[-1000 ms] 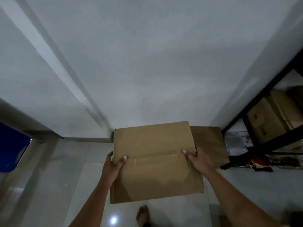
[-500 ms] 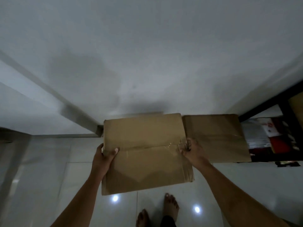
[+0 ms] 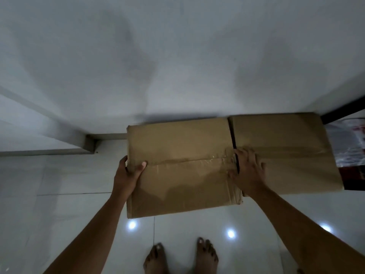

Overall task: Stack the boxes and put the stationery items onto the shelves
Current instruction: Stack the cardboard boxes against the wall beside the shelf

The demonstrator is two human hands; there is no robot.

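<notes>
Brown corrugated cardboard fills both hands. The left hand [image 3: 128,175] grips the left edge of the taped brown cardboard box [image 3: 181,171], thumb on top and fingers curled under its side. The right hand [image 3: 247,171] lies at the box's right edge, at about three o'clock, fingers reaching into the narrow gap beside a second brown cardboard box [image 3: 286,153]; whether they curl round the edge I cannot tell.

The held box sits at the centre of view, against the pale grey wall [image 3: 177,56], just beside the second box to its three o'clock. Whether it rests on the glossy white tiled floor [image 3: 59,194] or on another box is not clear.

By my judgement, the boxes are being lined up and the stacking is barely begun; no stationery is identifiable. The black metal shelf frame [image 3: 341,113] shows at two o'clock.

The box is flat-topped, sealed with clear tape along its centre seam, slightly creased.
</notes>
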